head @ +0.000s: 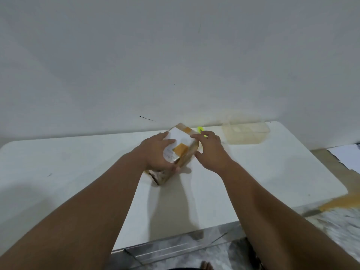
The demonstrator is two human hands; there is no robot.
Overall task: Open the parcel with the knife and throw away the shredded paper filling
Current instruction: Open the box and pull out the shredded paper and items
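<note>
A brown parcel (180,142) sits near the middle of the white table (78,162), toward the far edge and held between both hands. It is tilted, with its upper face turned toward the camera. That face carries a white label and two orange-brown tape patches, and its low corner at about seven o'clock seems to touch the table. The left hand (155,152) grips the parcel from nine o'clock, with the thumb lying across the label and the fingers (176,168) curled under the near edge. The right hand (211,151) holds it from three o'clock, its fingers (196,135) bent over the top far edge and its thumb against the brown side, so both hands are closed on the parcel. The frame is motion-blurred, so finer detail of the grip is hard to read. A bright yellow-green knife (200,129) lies on the table at about one o'clock from the parcel, mostly hidden behind the right hand. A clear plastic container (245,133) stands at two o'clock, near the far edge and against the pale wall (175,55). Past the table's right end a white sheet (346,154) lies on the floor (341,227) at three o'clock, and a blurred brown strip (342,202) lies at four o'clock.
</note>
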